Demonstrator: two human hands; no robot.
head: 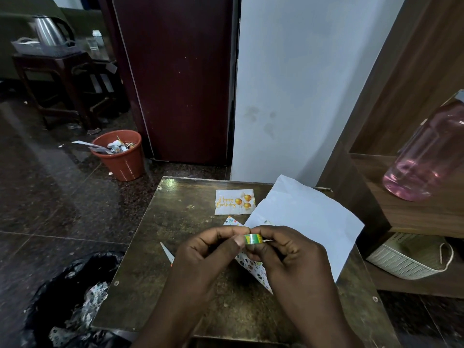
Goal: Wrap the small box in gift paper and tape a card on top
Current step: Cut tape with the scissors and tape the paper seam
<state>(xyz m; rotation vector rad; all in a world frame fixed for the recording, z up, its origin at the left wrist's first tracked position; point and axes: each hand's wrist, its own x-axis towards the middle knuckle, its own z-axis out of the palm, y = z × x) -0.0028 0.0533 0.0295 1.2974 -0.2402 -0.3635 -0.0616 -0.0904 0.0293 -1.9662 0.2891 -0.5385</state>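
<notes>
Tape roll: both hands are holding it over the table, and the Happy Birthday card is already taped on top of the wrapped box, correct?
Not quite. In the head view both hands, left hand and right hand, do hold the tape roll over the table, but the Happy Birthday card lies loose and flat on the table beyond them, beside the gift paper.

hands: left (pixel 203 249) + right (pixel 281 249) pinch tape roll (pixel 253 239) | gift paper (pixel 301 217), card (pixel 234 202) on table (pixel 175 222)
</notes>
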